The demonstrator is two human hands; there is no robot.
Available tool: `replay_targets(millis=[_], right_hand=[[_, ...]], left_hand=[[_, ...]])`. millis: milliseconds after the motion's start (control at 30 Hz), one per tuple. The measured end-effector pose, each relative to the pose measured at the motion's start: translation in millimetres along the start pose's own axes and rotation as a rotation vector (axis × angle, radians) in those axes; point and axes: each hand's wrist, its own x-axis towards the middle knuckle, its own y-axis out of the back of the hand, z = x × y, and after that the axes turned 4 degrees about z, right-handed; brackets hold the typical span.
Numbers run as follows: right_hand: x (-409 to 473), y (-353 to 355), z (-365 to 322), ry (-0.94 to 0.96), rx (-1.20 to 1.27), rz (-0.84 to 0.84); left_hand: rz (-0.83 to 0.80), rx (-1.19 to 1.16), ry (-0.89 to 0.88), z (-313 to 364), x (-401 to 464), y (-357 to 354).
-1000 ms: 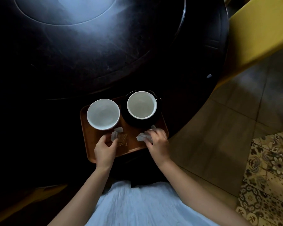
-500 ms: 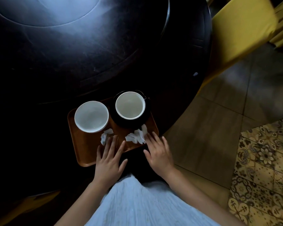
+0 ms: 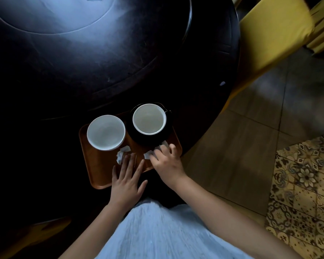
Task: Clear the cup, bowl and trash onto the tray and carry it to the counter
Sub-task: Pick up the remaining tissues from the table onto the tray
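A brown wooden tray (image 3: 97,169) lies at the near edge of the dark round table (image 3: 101,62). On it stand a white bowl (image 3: 106,132) at the left and a white cup (image 3: 149,118) on a black saucer (image 3: 151,140) at the right. One crumpled white paper scrap (image 3: 123,154) lies in front of the bowl. My left hand (image 3: 127,178) rests flat on the tray's near edge, fingers straight, its tips beside that scrap. My right hand (image 3: 166,161) curls its fingers over a second crumpled paper (image 3: 148,155) at the tray's right front.
A yellow chair (image 3: 269,34) stands right of the table. Brown floor tiles and a patterned floor section (image 3: 303,184) lie to the right. My pale blue clothing (image 3: 157,230) fills the bottom of the view.
My right hand moved forward from beside the tray and curled its fingers over the right paper scrap. My left hand stays flat on the tray's front edge.
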Motion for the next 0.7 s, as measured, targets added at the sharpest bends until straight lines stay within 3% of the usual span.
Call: replay_targets(millis=[200,467,600,700], right_hand=[[12.8,1.8,3.9,0.013,0.002,-0.100],[12.0,-5.7,5.9,-0.073,0.268,-0.019],[7.5,-0.2,6.1,-0.364,0.652,0.071],[6.8,6.6,4.5,-0.849,1.079,0.071]], left_hand=[[0.013,0.009,0.001,-2.9,-0.7,-5.5],[-0.010,0.029,0.000,-5.8,-0.3,-7.7],[0.007,0.008,-0.005,-6.2,-0.3,-8.2],[0.005,0.004,-0.011,-6.9,-0.4,-9.1]])
